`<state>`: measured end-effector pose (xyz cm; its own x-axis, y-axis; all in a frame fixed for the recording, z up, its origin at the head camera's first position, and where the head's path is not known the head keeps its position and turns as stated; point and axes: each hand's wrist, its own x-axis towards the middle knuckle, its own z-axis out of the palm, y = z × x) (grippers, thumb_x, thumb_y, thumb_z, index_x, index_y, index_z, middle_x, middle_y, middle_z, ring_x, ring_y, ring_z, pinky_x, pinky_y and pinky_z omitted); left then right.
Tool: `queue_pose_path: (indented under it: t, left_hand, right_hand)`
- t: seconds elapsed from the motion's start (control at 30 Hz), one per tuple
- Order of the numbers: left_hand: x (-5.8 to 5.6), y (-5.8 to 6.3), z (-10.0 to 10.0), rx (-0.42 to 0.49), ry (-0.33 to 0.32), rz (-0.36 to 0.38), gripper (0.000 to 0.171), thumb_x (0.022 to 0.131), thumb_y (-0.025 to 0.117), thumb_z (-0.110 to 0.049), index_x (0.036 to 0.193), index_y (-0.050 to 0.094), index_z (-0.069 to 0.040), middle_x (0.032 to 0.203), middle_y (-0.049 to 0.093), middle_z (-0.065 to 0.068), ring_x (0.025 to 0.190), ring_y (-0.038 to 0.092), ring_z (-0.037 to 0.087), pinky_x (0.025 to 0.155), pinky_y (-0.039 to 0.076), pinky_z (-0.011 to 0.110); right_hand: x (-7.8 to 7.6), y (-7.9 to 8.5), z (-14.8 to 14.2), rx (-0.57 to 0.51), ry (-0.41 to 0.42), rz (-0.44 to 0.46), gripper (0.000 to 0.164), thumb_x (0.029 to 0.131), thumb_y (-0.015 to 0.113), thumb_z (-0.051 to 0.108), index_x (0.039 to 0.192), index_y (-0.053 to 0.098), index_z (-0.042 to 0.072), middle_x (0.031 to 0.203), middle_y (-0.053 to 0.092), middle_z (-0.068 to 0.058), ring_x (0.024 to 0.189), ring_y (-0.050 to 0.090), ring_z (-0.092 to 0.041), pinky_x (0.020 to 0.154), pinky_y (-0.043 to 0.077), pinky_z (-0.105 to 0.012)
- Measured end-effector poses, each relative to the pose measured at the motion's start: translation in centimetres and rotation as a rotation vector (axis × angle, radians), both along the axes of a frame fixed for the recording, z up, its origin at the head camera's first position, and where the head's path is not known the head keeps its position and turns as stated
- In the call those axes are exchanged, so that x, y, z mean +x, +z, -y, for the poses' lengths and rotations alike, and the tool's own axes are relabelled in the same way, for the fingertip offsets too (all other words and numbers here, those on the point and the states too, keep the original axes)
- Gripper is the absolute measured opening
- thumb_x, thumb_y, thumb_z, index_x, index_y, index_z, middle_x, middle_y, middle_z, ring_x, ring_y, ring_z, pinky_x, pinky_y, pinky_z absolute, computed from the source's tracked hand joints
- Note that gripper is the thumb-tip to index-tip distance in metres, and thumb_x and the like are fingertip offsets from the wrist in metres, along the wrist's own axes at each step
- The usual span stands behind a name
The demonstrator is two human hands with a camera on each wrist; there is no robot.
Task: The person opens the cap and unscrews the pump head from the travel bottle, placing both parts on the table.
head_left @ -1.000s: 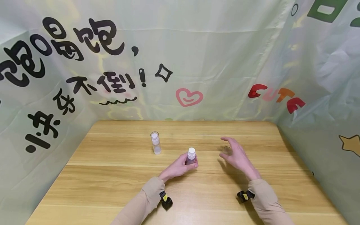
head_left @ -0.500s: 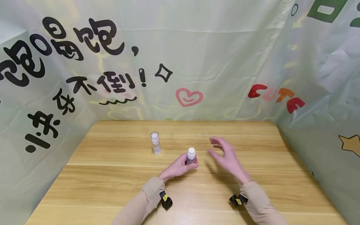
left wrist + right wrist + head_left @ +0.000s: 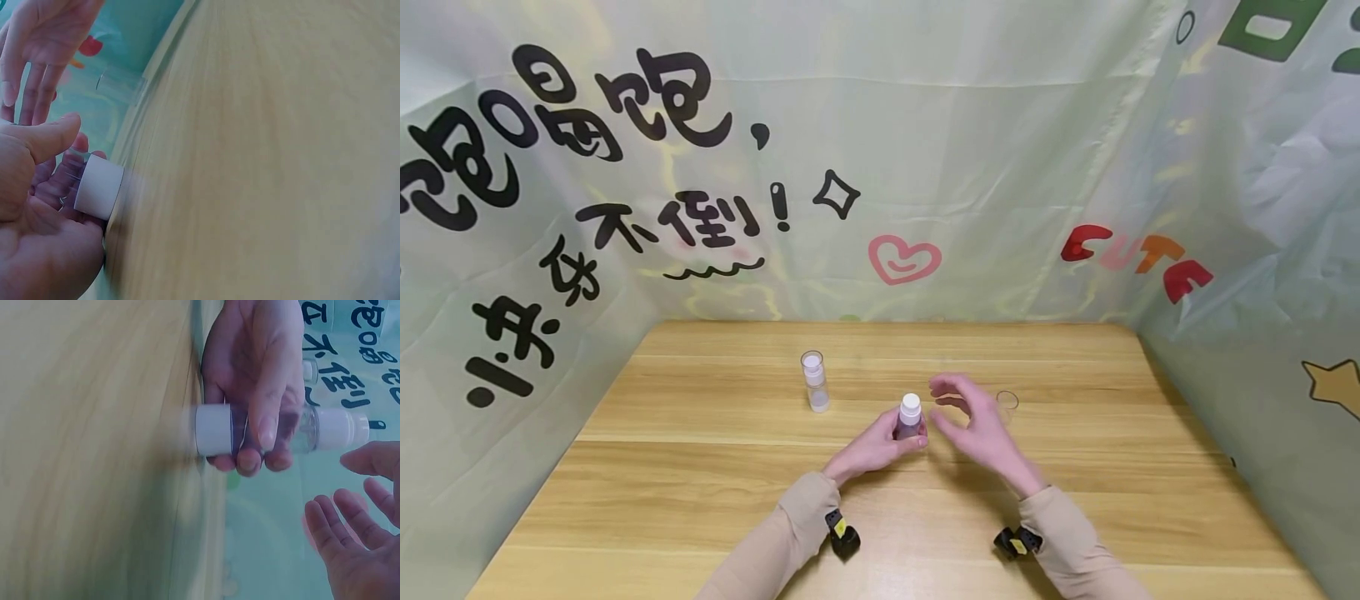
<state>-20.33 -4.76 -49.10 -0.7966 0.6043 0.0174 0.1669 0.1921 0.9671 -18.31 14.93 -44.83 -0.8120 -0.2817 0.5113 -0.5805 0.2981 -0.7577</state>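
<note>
My left hand (image 3: 877, 443) grips a small clear bottle (image 3: 910, 410) with a white top, upright at the middle of the table. In the right wrist view, its thumb and fingers wrap the clear body, between a white base (image 3: 213, 429) and the white top (image 3: 340, 428). My right hand (image 3: 977, 421) hovers just right of the bottle, holding nothing, its fingers loosely bent and apart from the top. Behind it on the table stands a clear cap (image 3: 1007, 400), faint in the left wrist view too.
A second small clear bottle (image 3: 816, 392) with a white top under a clear cover stands upright, further back on the left. The wooden table (image 3: 700, 483) meets printed cloth walls (image 3: 985, 167) at its back and sides.
My right hand has moved left from around the clear cap towards the bottle top, leaving the cap on the table. The left hand and its bottle have stayed in place.
</note>
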Motion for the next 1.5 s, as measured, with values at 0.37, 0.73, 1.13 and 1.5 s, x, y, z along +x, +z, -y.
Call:
queue_pose_path:
  t: [0.37,0.73,1.13,1.5]
  left_hand:
    - [-0.1,-0.1,0.2,0.016,-0.023,-0.011,0.029,0.097,0.064,-0.013,0.124,0.060,-0.004,0.120,0.065,0.015,0.113,0.060,0.015,0.110,0.046,0.038]
    - [0.0,0.0,0.4,-0.012,-0.019,-0.016,0.039,0.096,0.063,-0.010,0.134,0.056,-0.004,0.129,0.062,0.015,0.124,0.057,0.027,0.115,0.043,0.047]
    - [-0.1,0.1,0.2,-0.012,-0.040,-0.024,0.025,0.096,0.063,-0.009,0.120,0.059,-0.003,0.114,0.064,0.012,0.104,0.059,0.010,0.101,0.049,0.030]
    - [0.0,0.0,0.3,-0.022,-0.032,0.001,0.031,0.097,0.064,-0.015,0.126,0.058,-0.006,0.120,0.063,0.011,0.112,0.059,0.015,0.106,0.047,0.034]
  right_hand:
    - [0.5,0.3,1.5,0.016,0.080,0.051,0.050,0.077,0.077,-0.013,0.123,0.058,-0.005,0.116,0.065,-0.016,0.109,0.063,-0.022,0.096,0.059,-0.042]
    - [0.4,0.2,2.5,0.085,0.014,0.020,0.048,0.076,0.078,-0.011,0.119,0.060,-0.001,0.113,0.067,-0.013,0.104,0.065,-0.025,0.094,0.060,-0.040]
    - [0.3,0.2,2.9,0.078,-0.020,-0.026,0.043,0.076,0.081,-0.008,0.114,0.062,0.000,0.109,0.068,-0.012,0.101,0.068,-0.024,0.093,0.059,-0.028]
    - [0.3,0.1,2.6,0.073,-0.021,-0.048,0.045,0.074,0.081,-0.011,0.115,0.064,-0.002,0.110,0.069,-0.016,0.098,0.070,-0.030,0.091,0.061,-0.036]
